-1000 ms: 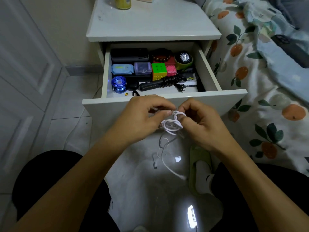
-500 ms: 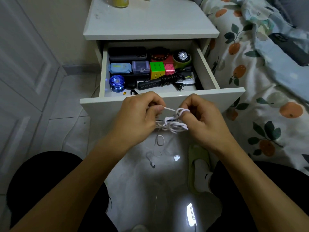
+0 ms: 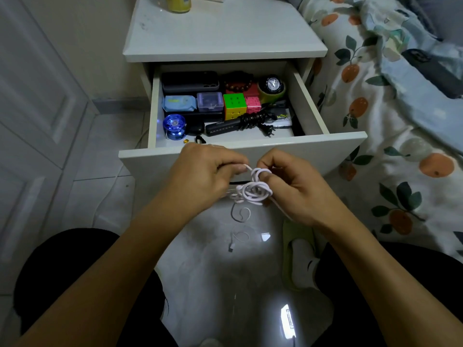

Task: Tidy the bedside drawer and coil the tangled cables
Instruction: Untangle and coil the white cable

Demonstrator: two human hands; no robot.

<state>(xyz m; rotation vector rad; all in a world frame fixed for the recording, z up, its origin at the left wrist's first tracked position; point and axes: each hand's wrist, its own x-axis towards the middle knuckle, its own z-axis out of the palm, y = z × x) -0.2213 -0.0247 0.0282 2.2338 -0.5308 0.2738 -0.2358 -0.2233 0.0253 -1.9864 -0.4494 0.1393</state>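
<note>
A thin white cable (image 3: 253, 190) is bunched into loose loops between my hands, just in front of the open bedside drawer (image 3: 300, 149). My left hand (image 3: 203, 179) pinches one strand of the cable near its fingertips. My right hand (image 3: 298, 186) holds the looped bundle, with a few turns wound round a finger. The cable's free end hangs down, curls below the bundle and ends in a small plug (image 3: 231, 248) above the floor. Inside the drawer a black power strip (image 3: 225, 126) lies with its cord wrapped in a tight coil (image 3: 253, 120).
The drawer also holds a blue yo-yo (image 3: 174, 126), a puzzle cube (image 3: 234, 106), a clear box (image 3: 210, 101), a wipes pack (image 3: 179, 103), a dark case (image 3: 190, 81), beads (image 3: 238, 82) and a watch (image 3: 271, 85). A bed (image 3: 400, 121) stands right, a green slipper (image 3: 299, 254) below.
The hanging end of the cable has grown shorter and risen as more of it gathered into the loops at my right hand. Both hands stayed in front of the drawer.
</note>
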